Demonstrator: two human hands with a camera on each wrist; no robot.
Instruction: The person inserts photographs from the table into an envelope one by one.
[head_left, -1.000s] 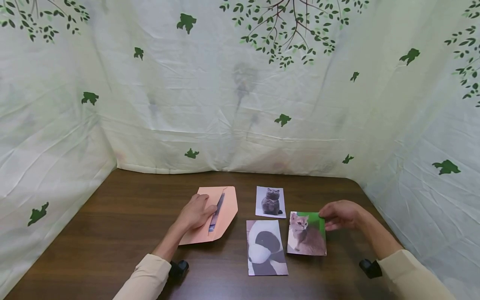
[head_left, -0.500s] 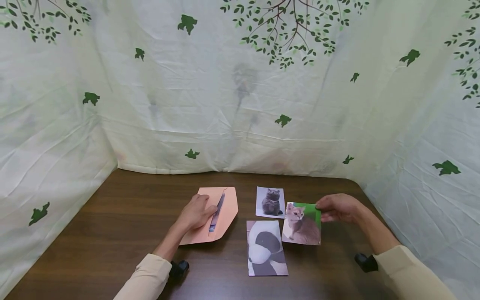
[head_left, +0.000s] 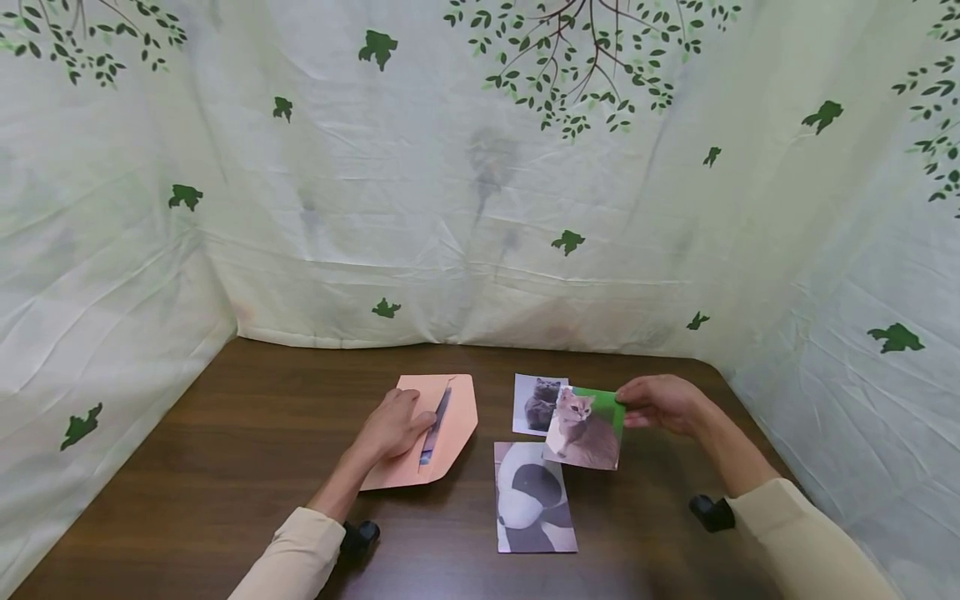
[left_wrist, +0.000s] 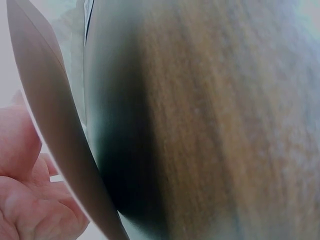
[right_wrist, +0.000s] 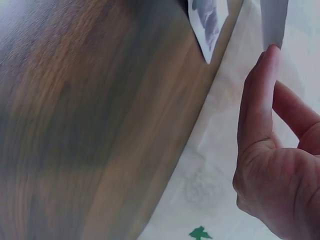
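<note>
A peach envelope (head_left: 453, 446) lies at the left with its pointed flap turned right and a picture card (head_left: 435, 427) showing through its slit. My left hand (head_left: 392, 425) grips this envelope, fingers bent on top and thumb beside the slit; the left wrist view catches the envelope (left_wrist: 55, 100) edge-on, raised off the wood. A photo of a tan cat on green (head_left: 585, 429) is pinched at its right edge by my right hand (head_left: 663, 402). It hangs above the table and overlaps the grey cat photo (head_left: 528, 408) and the larger black-and-white photo (head_left: 531, 508).
The brown wooden table (head_left: 247, 467) runs back to a white cloth (head_left: 337, 208) printed with leaves, which also hangs at both sides. Dark wrist cameras (head_left: 360, 537) sit by each sleeve.
My right hand has carried the tan cat photo left and away from me, up over the corners of the other two photos. The left hand and envelope have stayed put.
</note>
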